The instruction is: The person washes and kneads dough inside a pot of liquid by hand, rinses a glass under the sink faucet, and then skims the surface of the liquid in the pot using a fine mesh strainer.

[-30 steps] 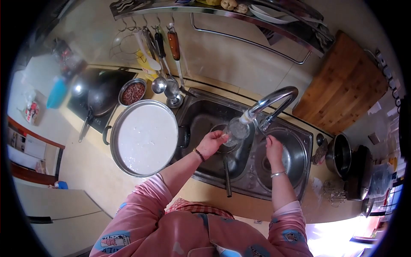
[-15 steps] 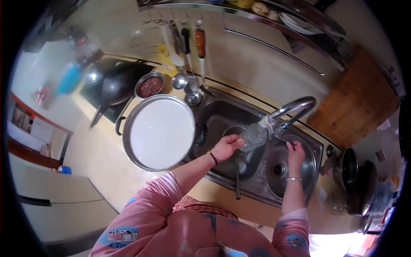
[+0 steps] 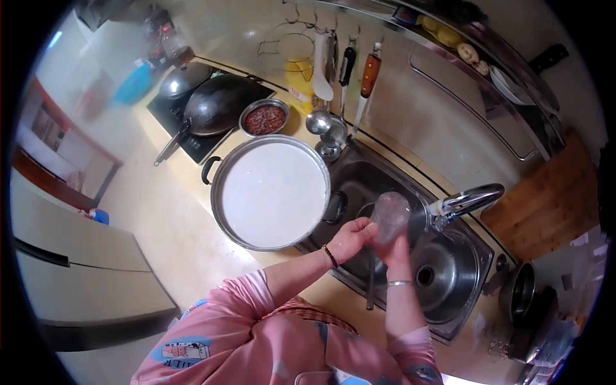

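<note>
My left hand [image 3: 354, 240], with a dark beaded bracelet at the wrist, grips the left side of a clear jar [image 3: 391, 210] above the sink. My right hand [image 3: 393, 250], with a silver bangle at the wrist, is wrapped around the lower right side of the same jar. The jar is tilted, its round end facing up. Part of it is hidden by my fingers, and I cannot tell what is inside. The curved chrome faucet [image 3: 471, 197] stands to the right of the jar. Below lies the two-basin steel sink [image 3: 471, 308].
A large two-handled pot [image 3: 217, 208] of white liquid [image 3: 269, 192] stands left of the sink. Behind it are a bowl of reddish-brown grains [image 3: 264, 120] and a dark wok [image 3: 224, 106] on the cooktop. Ladles [image 3: 319, 122] hang on the wall. A wooden cutting board [image 3: 545, 192] leans at right.
The jar has moved away from the faucet, toward me. My right hand has left the faucet area and taken hold of the jar beside my left. The camera view has turned left.
</note>
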Action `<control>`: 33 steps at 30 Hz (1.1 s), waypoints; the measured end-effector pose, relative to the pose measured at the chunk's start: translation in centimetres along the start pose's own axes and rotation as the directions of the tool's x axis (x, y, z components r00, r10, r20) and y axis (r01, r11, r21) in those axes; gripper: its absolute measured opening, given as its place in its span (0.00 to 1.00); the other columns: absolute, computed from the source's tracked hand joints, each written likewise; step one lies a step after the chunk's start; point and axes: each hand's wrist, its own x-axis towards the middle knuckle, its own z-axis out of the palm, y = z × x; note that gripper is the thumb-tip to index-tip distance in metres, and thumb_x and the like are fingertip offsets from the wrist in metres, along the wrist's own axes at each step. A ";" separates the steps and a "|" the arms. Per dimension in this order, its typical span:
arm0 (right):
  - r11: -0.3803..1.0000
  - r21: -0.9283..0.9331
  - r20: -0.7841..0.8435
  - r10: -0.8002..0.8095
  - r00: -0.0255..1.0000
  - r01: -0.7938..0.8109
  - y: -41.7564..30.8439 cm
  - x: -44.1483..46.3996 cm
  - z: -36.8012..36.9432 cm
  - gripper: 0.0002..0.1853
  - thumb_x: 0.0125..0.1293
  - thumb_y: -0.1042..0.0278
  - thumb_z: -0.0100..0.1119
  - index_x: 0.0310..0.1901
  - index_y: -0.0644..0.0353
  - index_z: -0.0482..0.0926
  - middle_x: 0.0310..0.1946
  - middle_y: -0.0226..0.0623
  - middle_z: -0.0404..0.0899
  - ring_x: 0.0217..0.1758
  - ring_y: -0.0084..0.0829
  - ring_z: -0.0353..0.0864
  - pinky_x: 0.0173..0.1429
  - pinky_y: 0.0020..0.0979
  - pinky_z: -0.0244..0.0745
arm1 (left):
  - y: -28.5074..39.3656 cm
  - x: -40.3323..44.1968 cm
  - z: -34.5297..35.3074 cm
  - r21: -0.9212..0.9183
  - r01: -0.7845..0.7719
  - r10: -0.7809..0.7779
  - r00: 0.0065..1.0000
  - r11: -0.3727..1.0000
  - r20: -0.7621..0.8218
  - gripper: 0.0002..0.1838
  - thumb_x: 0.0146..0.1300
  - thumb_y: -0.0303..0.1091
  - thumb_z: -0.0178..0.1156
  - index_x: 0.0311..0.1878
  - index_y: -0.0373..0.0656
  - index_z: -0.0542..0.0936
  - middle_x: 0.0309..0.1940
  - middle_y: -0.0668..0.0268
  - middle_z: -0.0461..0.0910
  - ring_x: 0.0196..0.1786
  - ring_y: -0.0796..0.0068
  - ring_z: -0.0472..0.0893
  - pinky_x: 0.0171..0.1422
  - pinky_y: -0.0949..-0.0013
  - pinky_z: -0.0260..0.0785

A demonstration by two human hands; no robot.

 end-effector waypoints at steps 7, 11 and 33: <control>0.970 -0.244 0.001 -0.016 1.000 0.015 -1.4 4.4 3.8 0.34 0.61 0.38 0.43 0.58 0.60 0.63 0.54 0.36 0.69 0.56 0.36 0.69 0.59 0.36 0.64 | 1.0 0.1 -1.9 -0.186 -0.076 0.051 0.989 0.980 -0.137 0.11 0.65 0.42 0.48 0.35 0.45 0.71 0.31 0.74 0.70 0.37 0.83 0.70 0.47 0.76 0.64; 0.934 -0.353 0.007 0.052 0.999 -0.046 -2.4 7.0 5.8 0.34 0.61 0.41 0.46 0.55 0.67 0.64 0.54 0.42 0.69 0.56 0.36 0.69 0.59 0.37 0.64 | 1.2 0.9 -2.9 -0.309 -0.154 0.102 0.979 0.938 -0.178 0.10 0.66 0.42 0.47 0.34 0.45 0.70 0.31 0.73 0.70 0.37 0.82 0.70 0.47 0.75 0.65; 0.496 -0.830 -0.203 0.158 0.966 -0.255 -3.9 13.3 10.9 0.21 0.64 0.52 0.48 0.42 0.67 0.74 0.36 0.36 0.77 0.36 0.24 0.77 0.41 0.26 0.74 | 1.0 2.6 -6.4 -0.748 -0.198 -0.005 0.966 0.634 -0.260 0.14 0.67 0.44 0.41 0.32 0.46 0.69 0.29 0.69 0.71 0.40 0.72 0.73 0.52 0.59 0.66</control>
